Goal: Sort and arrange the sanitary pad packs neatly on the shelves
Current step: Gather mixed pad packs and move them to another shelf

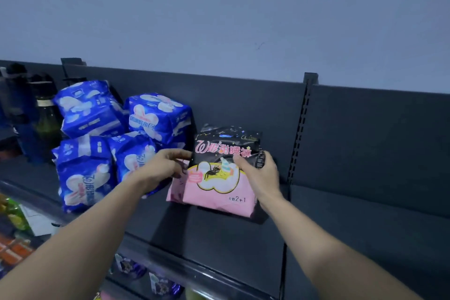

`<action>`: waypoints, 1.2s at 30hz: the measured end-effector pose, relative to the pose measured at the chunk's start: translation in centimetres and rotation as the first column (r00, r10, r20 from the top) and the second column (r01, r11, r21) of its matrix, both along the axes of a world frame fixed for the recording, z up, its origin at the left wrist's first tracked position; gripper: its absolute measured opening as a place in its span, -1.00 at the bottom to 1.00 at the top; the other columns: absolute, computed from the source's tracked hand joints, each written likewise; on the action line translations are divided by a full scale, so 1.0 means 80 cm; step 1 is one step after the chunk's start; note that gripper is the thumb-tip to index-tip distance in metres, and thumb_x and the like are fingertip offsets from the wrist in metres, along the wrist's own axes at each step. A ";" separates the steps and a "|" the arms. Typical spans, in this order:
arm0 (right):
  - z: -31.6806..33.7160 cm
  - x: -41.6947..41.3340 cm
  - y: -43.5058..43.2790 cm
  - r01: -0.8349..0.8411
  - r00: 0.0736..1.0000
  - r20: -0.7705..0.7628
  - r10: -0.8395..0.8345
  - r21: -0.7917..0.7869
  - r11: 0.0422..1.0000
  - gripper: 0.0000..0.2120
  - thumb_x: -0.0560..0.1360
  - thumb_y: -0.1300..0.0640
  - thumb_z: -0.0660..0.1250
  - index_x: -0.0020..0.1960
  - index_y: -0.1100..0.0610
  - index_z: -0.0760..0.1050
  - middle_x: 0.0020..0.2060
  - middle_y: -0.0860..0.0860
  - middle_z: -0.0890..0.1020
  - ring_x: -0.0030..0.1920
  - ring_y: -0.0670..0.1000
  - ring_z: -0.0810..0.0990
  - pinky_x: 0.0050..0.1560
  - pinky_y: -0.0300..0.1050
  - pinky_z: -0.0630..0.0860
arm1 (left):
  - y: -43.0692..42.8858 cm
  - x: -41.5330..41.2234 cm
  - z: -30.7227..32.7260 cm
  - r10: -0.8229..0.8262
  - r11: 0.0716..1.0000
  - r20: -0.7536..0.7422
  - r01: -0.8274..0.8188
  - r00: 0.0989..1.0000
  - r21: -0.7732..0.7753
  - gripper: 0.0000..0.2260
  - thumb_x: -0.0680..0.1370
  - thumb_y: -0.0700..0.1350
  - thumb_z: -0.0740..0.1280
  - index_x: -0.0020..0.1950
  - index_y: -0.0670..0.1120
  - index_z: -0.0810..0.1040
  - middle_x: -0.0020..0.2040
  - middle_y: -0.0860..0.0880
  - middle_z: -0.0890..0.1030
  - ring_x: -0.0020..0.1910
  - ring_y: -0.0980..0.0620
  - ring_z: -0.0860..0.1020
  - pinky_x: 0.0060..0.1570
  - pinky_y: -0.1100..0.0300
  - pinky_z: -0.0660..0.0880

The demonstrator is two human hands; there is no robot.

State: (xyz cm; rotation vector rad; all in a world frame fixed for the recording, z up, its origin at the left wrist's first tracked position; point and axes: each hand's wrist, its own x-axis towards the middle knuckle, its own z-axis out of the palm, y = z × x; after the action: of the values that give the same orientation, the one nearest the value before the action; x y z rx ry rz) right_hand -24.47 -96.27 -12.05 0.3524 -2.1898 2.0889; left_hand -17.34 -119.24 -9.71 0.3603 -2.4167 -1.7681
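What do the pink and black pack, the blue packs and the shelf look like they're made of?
Pink and black pack: thin plastic film, glossy; it crumples and catches light near its top. Blue packs: seemingly the same soft plastic wrap, shiny and wrinkled. Shelf: probably painted metal, matte dark grey, judging by its flat panels and slotted upright.

Pink-and-black pack (219,178) — starry black top half with pink lettering, pink lower half with a white cloud and a cartoon figure, "2+1" printed low right. It is upright with its front facing out and its bottom edge at the dark shelf (219,238); can't tell if it rests there. Left hand (163,165) pinches its upper left edge. Right hand (260,173) grips its upper right side, thumb on the front.

Blue packs (158,117) — four seen, white pad shapes printed on them. Piled two over two on the same shelf, just left of the pink-and-black pack, the upper ones tilted.
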 end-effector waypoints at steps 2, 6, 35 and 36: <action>0.003 -0.006 0.018 0.120 0.993 -0.024 -0.120 0.017 0.993 -0.59 0.24 -0.16 0.54 -0.02 -0.02 0.52 -0.12 -0.18 0.65 -0.05 -0.12 0.61 0.03 -0.12 0.50 | 0.020 -0.022 0.006 0.073 0.946 -0.076 -0.094 0.994 -0.309 -0.61 0.44 -0.37 0.32 0.26 -0.19 0.55 0.15 -0.11 0.59 0.15 -0.05 0.53 0.07 0.16 0.44; 0.008 -0.006 0.058 0.227 0.973 -0.064 -0.221 0.095 0.969 -0.64 0.31 -0.11 0.53 0.01 0.00 0.51 -0.16 -0.23 0.60 -0.10 -0.21 0.55 -0.04 -0.18 0.44 | 0.038 -0.057 -0.007 0.050 0.736 0.092 0.025 0.994 -0.676 -0.56 0.62 -0.05 0.22 0.49 -0.09 0.31 0.44 -0.07 0.40 0.38 -0.09 0.39 0.27 0.18 0.30; 0.026 0.122 0.319 0.683 0.730 -0.111 -0.675 0.146 0.715 -0.60 0.30 -0.17 0.52 0.03 -0.10 0.44 -0.15 -0.24 0.61 -0.05 -0.08 0.60 -0.05 -0.08 0.52 | 0.227 -0.084 0.044 -0.091 0.955 -0.066 0.068 0.994 -0.290 -0.70 0.38 -0.25 0.54 -0.36 -0.15 0.41 -0.49 -0.10 0.44 -0.52 0.02 0.36 -0.56 0.28 0.33; 0.029 0.134 0.338 0.707 0.707 -0.121 -0.697 0.148 0.692 -0.59 0.30 -0.16 0.52 0.04 -0.10 0.44 -0.14 -0.24 0.61 -0.06 -0.07 0.60 -0.06 -0.08 0.52 | 0.249 -0.081 0.047 -0.113 0.960 -0.105 0.081 0.988 -0.267 -0.67 0.37 -0.26 0.54 -0.39 -0.14 0.39 -0.48 -0.09 0.45 -0.50 0.01 0.38 -0.53 0.26 0.34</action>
State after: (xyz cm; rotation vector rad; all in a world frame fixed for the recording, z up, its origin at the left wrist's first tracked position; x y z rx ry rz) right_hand -13.71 -69.20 -9.76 -0.3807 -2.0182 1.4292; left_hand -23.84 -99.33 -5.99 0.1050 -2.5757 -1.4303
